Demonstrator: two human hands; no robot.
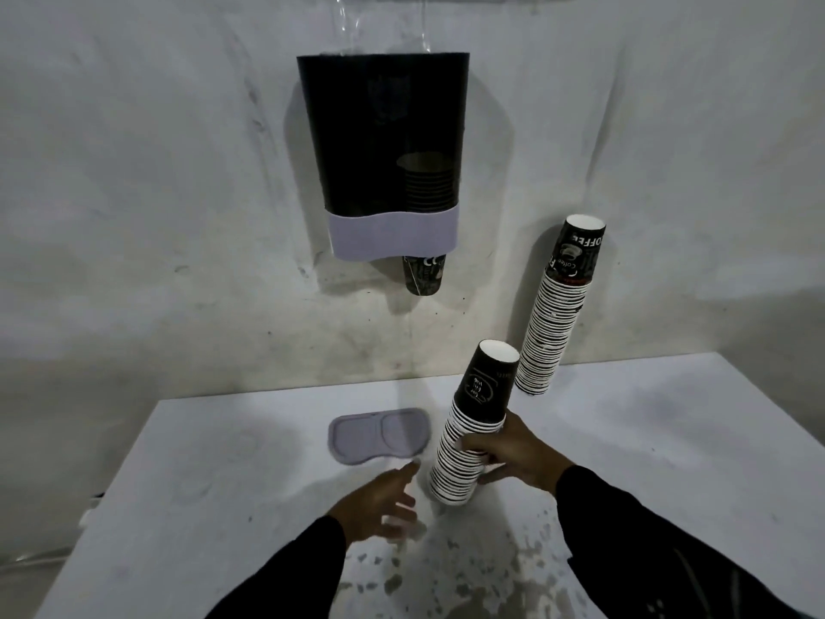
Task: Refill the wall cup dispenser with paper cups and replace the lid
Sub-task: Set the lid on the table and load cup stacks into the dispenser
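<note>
A dark cup dispenser [384, 136] with a pale lower band hangs on the wall; a short stack of cups shows in its right side and one cup [423, 274] pokes out below. Its grey lid [379, 435] lies flat on the white table [223, 507]. My right hand [513, 453] grips the middle of a tilted, upside-down stack of black paper cups [473, 422] whose rim end is near the tabletop. My left hand [379, 502] is open, fingers spread, just left of that stack's lower end. A taller stack of cups [558, 306] leans against the wall at the back right.
The table's left edge runs diagonally at the lower left. The tabletop near me has worn, flaked patches [491, 565]. The wall behind is grey and scuffed.
</note>
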